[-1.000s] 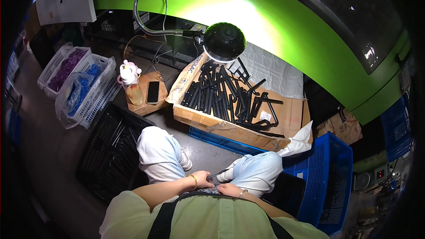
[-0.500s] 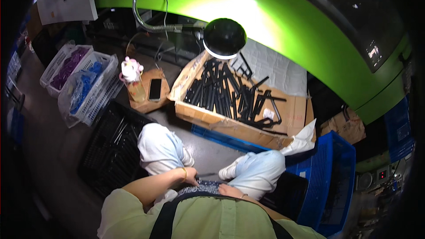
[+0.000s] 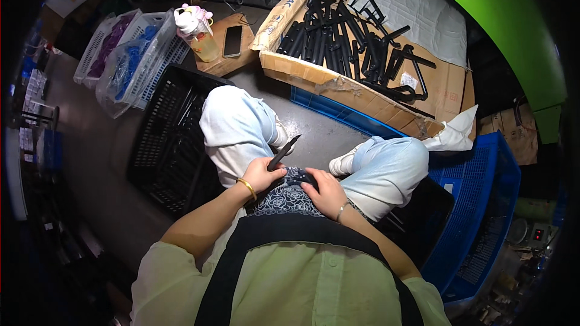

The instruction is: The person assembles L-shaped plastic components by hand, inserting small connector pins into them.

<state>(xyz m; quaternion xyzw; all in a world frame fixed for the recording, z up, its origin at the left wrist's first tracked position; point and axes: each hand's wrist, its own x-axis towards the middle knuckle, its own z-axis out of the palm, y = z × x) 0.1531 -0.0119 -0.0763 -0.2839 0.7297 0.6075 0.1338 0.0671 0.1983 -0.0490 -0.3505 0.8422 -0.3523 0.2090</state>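
- Person seated, knees apart, looking down into the lap at centre frame. Both hands low, close to the belly, near each other but not touching.
- Left hand (image 3: 261,173), gold bangle on the wrist, is closed around the lower end of a slim black rod (image 3: 284,152). The rod points up and to the right, its tip over the grey floor (image 3: 314,127) between the knees.
- Right hand (image 3: 326,192), thin bracelet on the wrist, lies curled on the patterned cloth (image 3: 284,196) in the lap. Fingertips seem to touch a small dark piece; cannot tell whether it is gripped.
- Black crate (image 3: 172,145) at left of frame, beside the left knee, with more dark rods inside.
- Cardboard box (image 3: 338,81) at upper centre, full of black rods and bent bars, well apart from the hands.
- Blue crate (image 3: 483,205) at right of frame, beside the right knee.
- Upper left: white baskets (image 3: 145,66) with blue and purple parts in bags; a drink bottle (image 3: 196,33) and a phone (image 3: 232,41) on a wooden board.
- Judgement on handling: the rod is held far down, so its free end may wander; a grip nearer the middle would steady it. Bringing the right hand up to meet the rod over the lap, not over the floor gap, would keep a dropped piece on the cloth.
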